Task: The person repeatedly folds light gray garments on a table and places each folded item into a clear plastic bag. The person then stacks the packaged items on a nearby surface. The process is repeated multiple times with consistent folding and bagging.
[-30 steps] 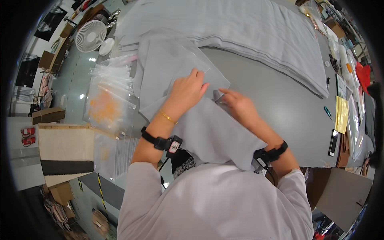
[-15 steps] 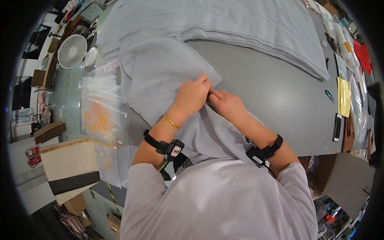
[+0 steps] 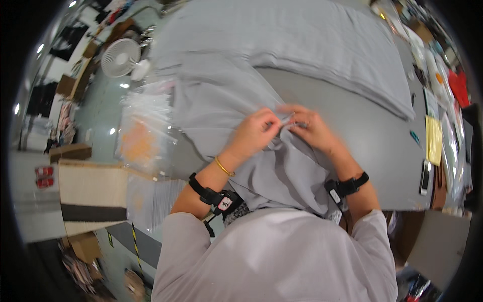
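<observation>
"What takes up the most room?"

"The table [image 3: 370,156]. Its bare top opens to the right of the fingers, and a smaller clear patch lies beyond them. The near edge runs below the fingers on the right. To their left, only a narrow strip shows."

"And beyond that patch?"

"The wide stack of grey fabric [image 3: 302,35], its layered edge curving across, well apart from the fingers on the right."

"Where's the grey cloth [image 3: 219,95]?"

"Right at the fingers. Its long axis slants: one end points up and left of them, meeting the stack, the other down and right toward the person's front, in loose folds. A fairly straight edge comes down to the fingers from above."

"Left of them?"

"Clear plastic bags [image 3: 146,113], near the cloth."

"The hands?"

"The left hand [image 3: 253,133] pinches the cloth's edge. The right hand [image 3: 313,130], just beside it, touches the cloth with fingers partly spread; blurred, so I can't tell how firmly they close."

"Smaller things?"

"Far right of the fingers: a yellow sheet [image 3: 433,141], then a phone [image 3: 425,176], then a teal tool [image 3: 414,136]."
</observation>
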`<move>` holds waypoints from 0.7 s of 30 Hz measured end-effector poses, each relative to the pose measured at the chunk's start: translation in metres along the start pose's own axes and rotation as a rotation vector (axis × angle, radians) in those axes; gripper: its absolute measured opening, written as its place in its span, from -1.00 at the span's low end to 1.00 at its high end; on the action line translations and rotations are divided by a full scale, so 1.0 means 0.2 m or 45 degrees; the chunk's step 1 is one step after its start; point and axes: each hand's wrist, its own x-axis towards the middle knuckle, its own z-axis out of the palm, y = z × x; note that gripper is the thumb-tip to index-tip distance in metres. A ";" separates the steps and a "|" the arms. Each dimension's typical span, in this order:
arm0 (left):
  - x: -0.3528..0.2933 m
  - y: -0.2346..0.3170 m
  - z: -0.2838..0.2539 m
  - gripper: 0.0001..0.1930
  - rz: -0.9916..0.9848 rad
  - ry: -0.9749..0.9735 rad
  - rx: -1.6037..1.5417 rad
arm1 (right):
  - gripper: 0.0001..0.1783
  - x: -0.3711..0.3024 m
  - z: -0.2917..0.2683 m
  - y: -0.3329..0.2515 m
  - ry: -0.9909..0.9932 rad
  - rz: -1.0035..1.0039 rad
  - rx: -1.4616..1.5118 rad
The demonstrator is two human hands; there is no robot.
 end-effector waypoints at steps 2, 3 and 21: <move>-0.04 0.11 -0.11 -0.86 0.064 -0.007 0.107 | -0.81 0.04 0.04 -0.03 0.022 -0.020 0.059; -0.08 0.17 -0.18 -0.84 0.106 -0.005 0.222 | -0.79 0.04 0.00 -0.05 0.016 0.051 0.134; -0.10 0.68 -1.44 -0.89 1.036 0.694 1.379 | -0.65 -0.18 -2.31 -0.45 1.028 -0.242 -0.437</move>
